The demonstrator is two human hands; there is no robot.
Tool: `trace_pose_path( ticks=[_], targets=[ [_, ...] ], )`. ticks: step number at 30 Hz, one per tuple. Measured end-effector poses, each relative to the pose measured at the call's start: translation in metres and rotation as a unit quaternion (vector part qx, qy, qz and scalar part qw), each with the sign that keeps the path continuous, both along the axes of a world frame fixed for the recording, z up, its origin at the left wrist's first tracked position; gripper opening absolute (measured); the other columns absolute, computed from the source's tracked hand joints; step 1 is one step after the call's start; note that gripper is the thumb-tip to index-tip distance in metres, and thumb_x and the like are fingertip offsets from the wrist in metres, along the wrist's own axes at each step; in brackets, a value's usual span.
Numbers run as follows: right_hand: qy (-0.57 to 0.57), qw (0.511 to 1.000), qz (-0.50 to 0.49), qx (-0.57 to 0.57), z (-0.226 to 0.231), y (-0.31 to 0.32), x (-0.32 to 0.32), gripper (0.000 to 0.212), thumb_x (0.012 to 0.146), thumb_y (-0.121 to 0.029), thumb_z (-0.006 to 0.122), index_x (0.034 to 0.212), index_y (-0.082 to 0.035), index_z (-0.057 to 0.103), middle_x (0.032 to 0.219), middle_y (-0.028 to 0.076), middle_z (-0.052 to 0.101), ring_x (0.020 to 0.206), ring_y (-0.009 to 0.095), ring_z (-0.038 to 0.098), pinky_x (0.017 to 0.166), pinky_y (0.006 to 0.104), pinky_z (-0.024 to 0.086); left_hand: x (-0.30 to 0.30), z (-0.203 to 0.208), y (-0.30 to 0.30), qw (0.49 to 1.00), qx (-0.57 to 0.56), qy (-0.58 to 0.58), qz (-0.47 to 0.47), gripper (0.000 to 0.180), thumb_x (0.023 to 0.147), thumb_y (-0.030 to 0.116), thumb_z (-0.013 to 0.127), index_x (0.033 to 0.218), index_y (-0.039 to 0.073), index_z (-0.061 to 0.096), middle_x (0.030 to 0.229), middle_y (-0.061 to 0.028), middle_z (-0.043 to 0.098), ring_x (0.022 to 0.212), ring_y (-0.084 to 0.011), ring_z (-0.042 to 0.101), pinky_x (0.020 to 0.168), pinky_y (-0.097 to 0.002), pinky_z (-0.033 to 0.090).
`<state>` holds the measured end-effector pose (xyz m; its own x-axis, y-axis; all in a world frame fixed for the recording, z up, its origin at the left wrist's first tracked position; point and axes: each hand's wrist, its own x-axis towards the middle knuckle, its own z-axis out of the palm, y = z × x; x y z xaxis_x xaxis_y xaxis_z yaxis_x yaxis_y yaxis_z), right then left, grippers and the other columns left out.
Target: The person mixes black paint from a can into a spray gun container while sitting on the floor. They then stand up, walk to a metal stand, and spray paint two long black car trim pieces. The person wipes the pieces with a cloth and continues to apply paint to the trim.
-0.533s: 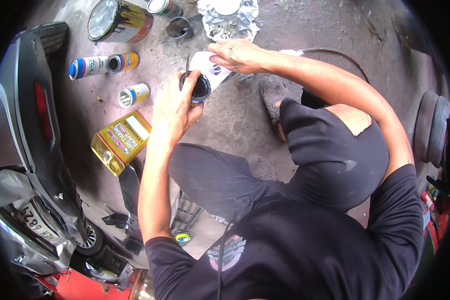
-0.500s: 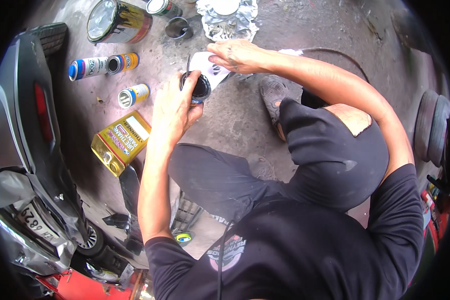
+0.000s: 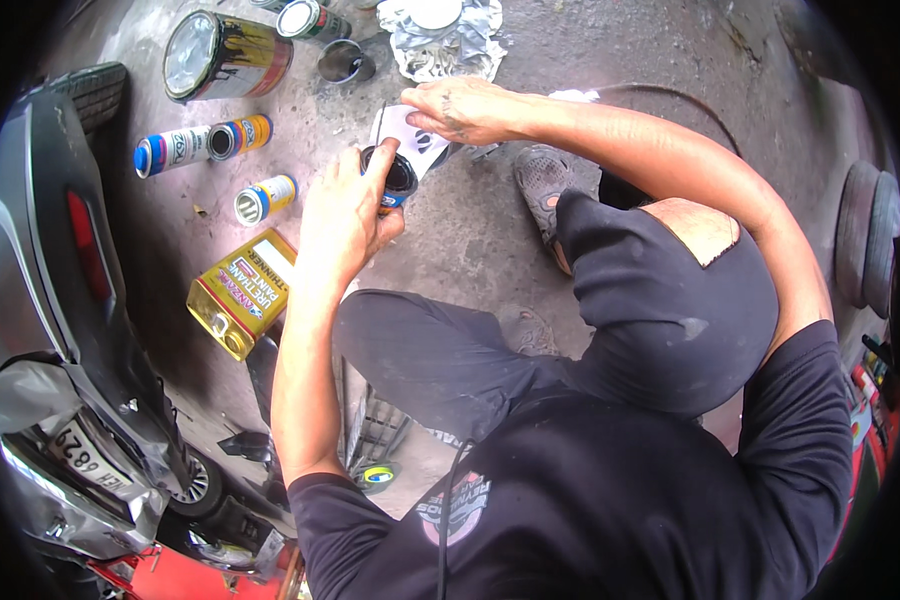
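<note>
Blue shows on the wall of the small open can (image 3: 394, 199), which the left hand (image 3: 340, 208) is gripping just above the concrete floor (image 3: 470, 245); its fingers are curving partly closed about the can, one of them reaching over the rim. Dark material is filling part of the can's inside. The right hand (image 3: 460, 108) is bending its fingers nearly closed at the edge of a white sheet (image 3: 407, 128) with dark marks, beside the can; whether it is pinching the sheet cannot be told, since the fingertips are partly hidden.

To the left, a gold rectangular tin (image 3: 245, 290) is resting near the left forearm, and a small yellow-labelled can (image 3: 273, 196) is sitting beyond it. Farther off, an orange-and-blue can (image 3: 255, 134) is resting just beside a white can with a blue end (image 3: 182, 150). A large paint-streaked bucket (image 3: 255, 62), a dark cup (image 3: 348, 65) and a crumpled silvery wrapping (image 3: 430, 68) are occupying the far part of the floor. A grey car bumper (image 3: 45, 215) is filling the left side.
</note>
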<state>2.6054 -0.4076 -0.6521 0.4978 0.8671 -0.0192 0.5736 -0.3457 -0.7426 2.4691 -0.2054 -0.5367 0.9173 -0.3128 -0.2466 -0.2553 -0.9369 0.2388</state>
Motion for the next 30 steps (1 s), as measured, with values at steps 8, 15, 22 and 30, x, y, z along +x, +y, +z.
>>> trace_pose_path(
  ticks=[8,15,22,30],
  targets=[
    [0.002,1.0,0.005,0.003,-0.002,-0.001,0.0,0.026,0.109,-0.029,0.054,0.117,-0.003,0.055,0.103,0.021,0.065,0.101,0.043,0.066,0.087,0.0539,0.051,0.008,0.006,-0.003,1.0,0.017,0.002,-0.016,0.076,0.071,0.01,0.077,0.143,0.01,0.053,0.11,-0.0169,0.06,0.103,-0.0386,0.065,0.089,-0.0492,0.054],
    [-0.006,1.0,0.013,0.016,-0.005,0.0,0.001,0.027,0.108,-0.027,0.055,0.121,-0.003,0.056,0.106,0.021,0.065,0.104,0.043,0.066,0.088,0.0537,0.051,0.013,0.012,-0.007,0.999,0.045,0.018,-0.017,0.078,0.07,0.011,0.076,0.144,0.012,0.052,0.111,-0.0174,0.06,0.106,-0.0385,0.065,0.089,-0.0498,0.054],
    [-0.014,1.0,0.013,0.008,-0.008,0.0,0.002,0.029,0.108,-0.027,0.055,0.123,-0.002,0.057,0.107,0.022,0.066,0.105,0.043,0.066,0.089,0.0529,0.052,0.013,0.012,-0.007,0.998,0.052,0.024,-0.017,0.079,0.07,0.012,0.077,0.145,0.014,0.051,0.112,-0.0178,0.06,0.107,-0.0389,0.066,0.089,-0.05,0.054],
    [-0.023,1.0,0.017,-0.012,-0.009,0.001,0.004,0.038,0.108,-0.028,0.056,0.134,0.0,0.056,0.112,0.023,0.067,0.109,0.043,0.067,0.094,0.0512,0.053,0.015,0.015,-0.008,0.998,0.059,0.031,-0.017,0.078,0.07,0.012,0.077,0.144,0.013,0.051,0.113,-0.0181,0.06,0.107,-0.0388,0.066,0.09,-0.0501,0.054]
  ],
)
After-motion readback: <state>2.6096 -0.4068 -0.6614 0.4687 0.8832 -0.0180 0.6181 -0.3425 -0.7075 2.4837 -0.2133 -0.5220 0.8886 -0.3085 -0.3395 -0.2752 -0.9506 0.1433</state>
